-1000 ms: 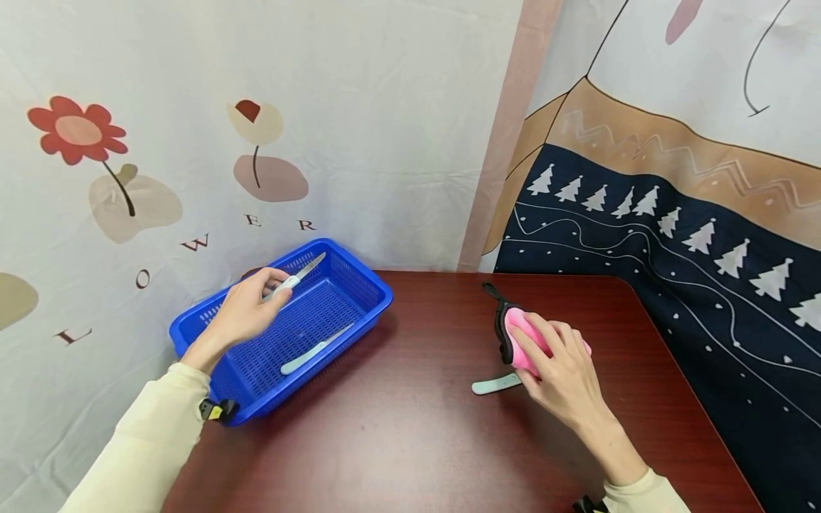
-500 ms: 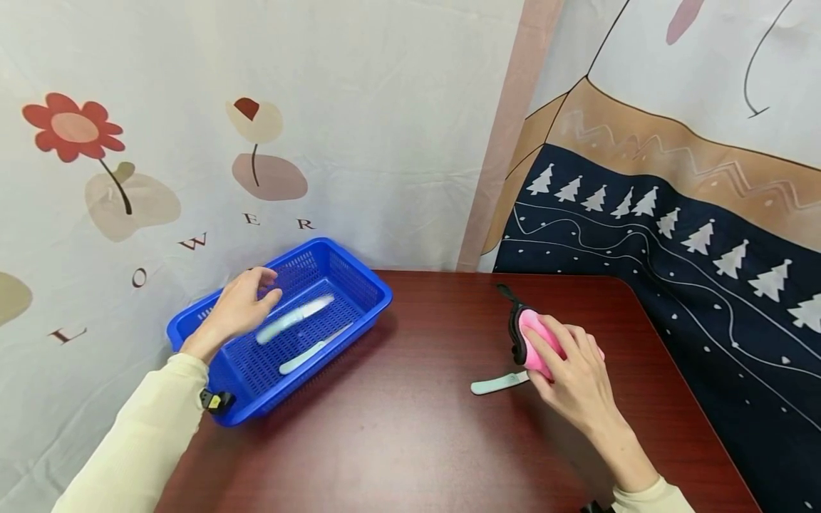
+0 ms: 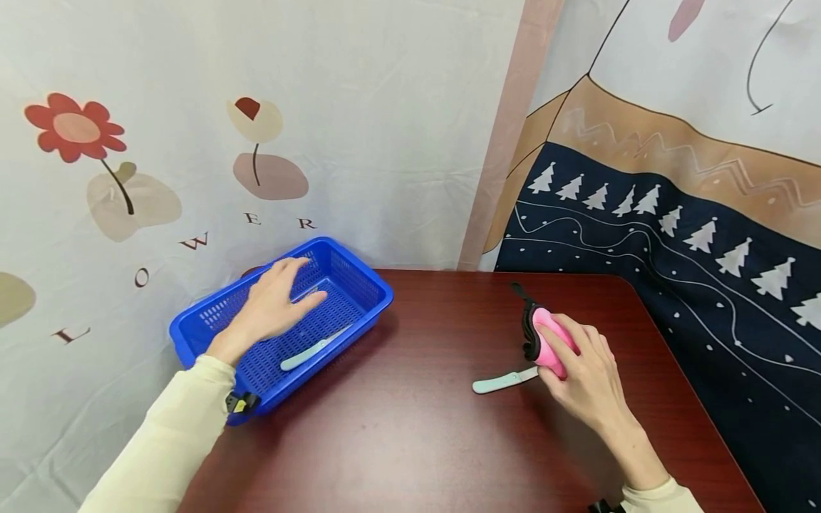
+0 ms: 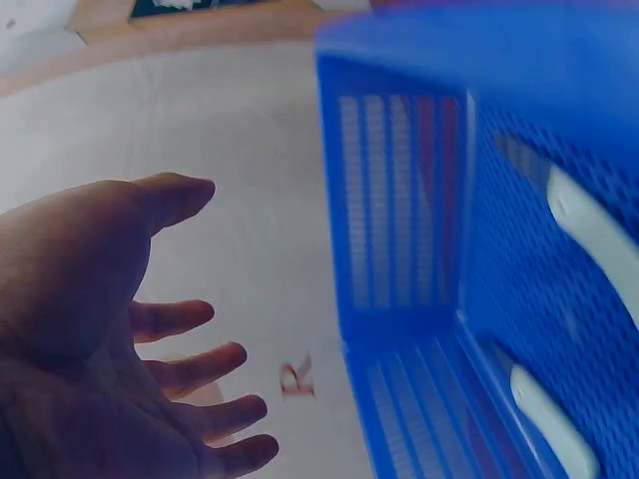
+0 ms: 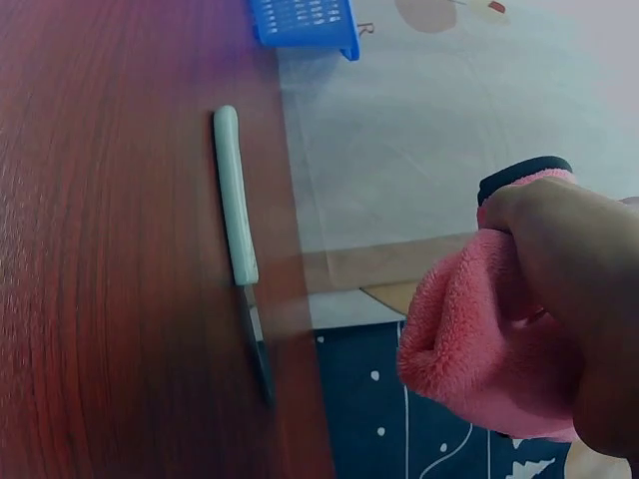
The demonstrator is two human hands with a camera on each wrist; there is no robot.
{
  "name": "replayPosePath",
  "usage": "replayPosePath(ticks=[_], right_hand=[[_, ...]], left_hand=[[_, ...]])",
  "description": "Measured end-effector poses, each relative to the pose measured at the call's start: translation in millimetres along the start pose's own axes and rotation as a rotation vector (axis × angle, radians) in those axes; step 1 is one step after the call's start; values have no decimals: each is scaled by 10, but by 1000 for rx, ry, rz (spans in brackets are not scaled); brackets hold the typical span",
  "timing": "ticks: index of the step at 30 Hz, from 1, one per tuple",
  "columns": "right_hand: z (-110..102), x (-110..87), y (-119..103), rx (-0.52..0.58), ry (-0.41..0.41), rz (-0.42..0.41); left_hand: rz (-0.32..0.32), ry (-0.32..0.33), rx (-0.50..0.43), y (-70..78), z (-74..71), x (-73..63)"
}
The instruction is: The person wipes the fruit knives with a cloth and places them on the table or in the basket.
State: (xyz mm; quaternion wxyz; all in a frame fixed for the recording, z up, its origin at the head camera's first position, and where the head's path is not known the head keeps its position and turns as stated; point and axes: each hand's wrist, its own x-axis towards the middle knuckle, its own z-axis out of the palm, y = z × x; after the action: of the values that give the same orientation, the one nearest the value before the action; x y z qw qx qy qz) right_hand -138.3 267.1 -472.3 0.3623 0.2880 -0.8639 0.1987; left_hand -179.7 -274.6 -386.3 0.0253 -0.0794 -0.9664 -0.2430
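Observation:
My left hand (image 3: 272, 303) hovers over the blue basket (image 3: 378, 292), fingers spread and holding nothing; its palm (image 4: 70, 289) faces the left wrist camera. Inside the basket lie two knives with pale green handles: one knife (image 4: 594, 230) and another knife (image 4: 549, 424). In the head view my left hand mostly hides one of them. My right hand (image 3: 586, 370) grips a bunched pink fleecy cloth (image 5: 479, 349) with black trim and a black loop, raised above the table. Just left of that hand, a third knife (image 3: 500, 382) with a pale green handle lies on the table.
The dark red wooden table (image 3: 398, 442) spans the front, its right edge running diagonally. A pale printed curtain (image 3: 398, 142) stands behind it, and a navy tree-patterned cloth (image 3: 673, 285) hangs at the right.
My left hand has released a knife into the basket, then moved right and spread its fingers. My right hand has shifted slightly right with the pink cloth, uncovering more of the table knife.

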Motion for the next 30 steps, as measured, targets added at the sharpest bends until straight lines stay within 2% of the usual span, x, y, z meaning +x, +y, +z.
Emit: replayPosePath(ticks=[5,14,19,23,30], right_hand=[[-27,-49,79,8,16,23],[-119,-138,193,-7,8,80],[-161,-171,243,-17,5,110],[-197,-201,280,-19,-1,138],[-258,-292,307,-30,-17,184]], left_hand=[[87,34,0,339,192,54],[336,135,-14,994,592,78],[442,181,-26,1263,833,47],[468,152,-50,1416,1049,31],[479,19,-73,1622,1523,42]])
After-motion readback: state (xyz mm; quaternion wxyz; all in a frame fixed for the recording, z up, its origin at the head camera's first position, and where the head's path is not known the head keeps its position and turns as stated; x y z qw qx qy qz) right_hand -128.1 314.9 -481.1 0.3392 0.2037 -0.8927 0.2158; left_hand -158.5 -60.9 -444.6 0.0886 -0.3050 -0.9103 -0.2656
